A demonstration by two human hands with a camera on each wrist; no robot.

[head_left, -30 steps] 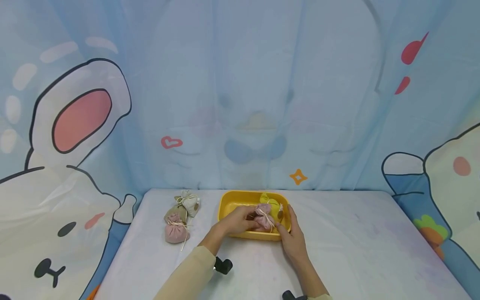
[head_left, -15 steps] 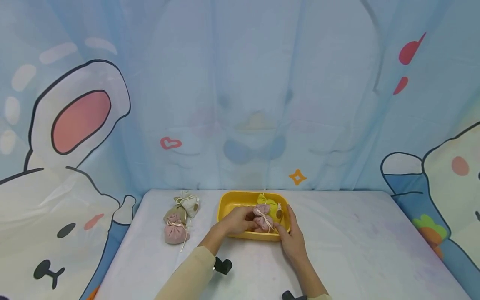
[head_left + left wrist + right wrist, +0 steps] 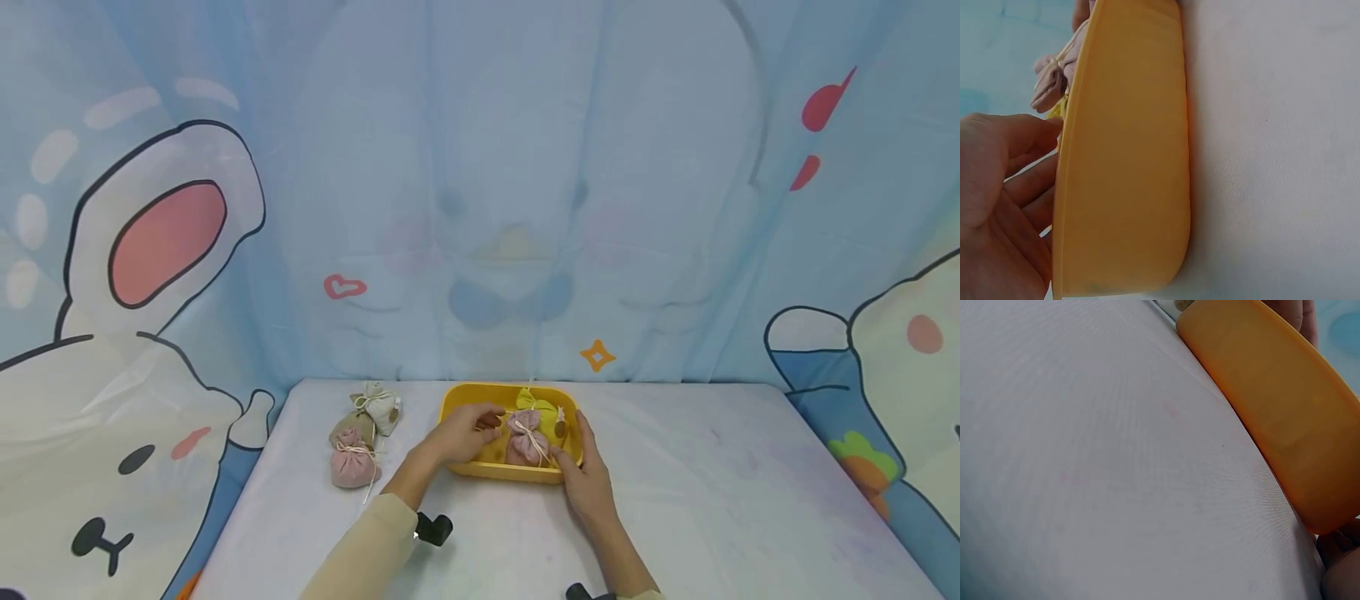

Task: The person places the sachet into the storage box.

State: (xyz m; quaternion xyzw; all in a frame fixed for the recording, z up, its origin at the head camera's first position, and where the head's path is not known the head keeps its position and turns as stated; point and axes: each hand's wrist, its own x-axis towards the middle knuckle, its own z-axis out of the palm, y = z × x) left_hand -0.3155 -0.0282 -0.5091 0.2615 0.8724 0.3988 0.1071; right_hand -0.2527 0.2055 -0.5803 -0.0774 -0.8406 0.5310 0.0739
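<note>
A yellow plastic tray (image 3: pixel 506 473) stands on the table. In its right half lie a pink drawstring pouch (image 3: pixel 527 450) and, behind it, a yellow pouch (image 3: pixel 553 422) with a small brown round spot. My left hand (image 3: pixel 460 435) is over the tray's left part, fingers loosely bent, holding nothing, a short gap from the pink pouch. The left wrist view shows that hand's fingers behind the tray's near wall (image 3: pixel 1125 150). At the right end, my right hand (image 3: pixel 588 483) grips the tray, thumb at the near corner and fingers along the outside.
Left of the tray lie a pink pouch (image 3: pixel 354 468), an olive-brown pouch (image 3: pixel 358 423) and a pale grey pouch (image 3: pixel 381 410), bunched together. A light cloth covers the table (image 3: pixel 750 492). Behind it hangs a blue curtain (image 3: pixel 660 250) with cartoon prints.
My left hand has let go of the pink pouch in the tray and moved left. The right hand stays at the tray's right end.
</note>
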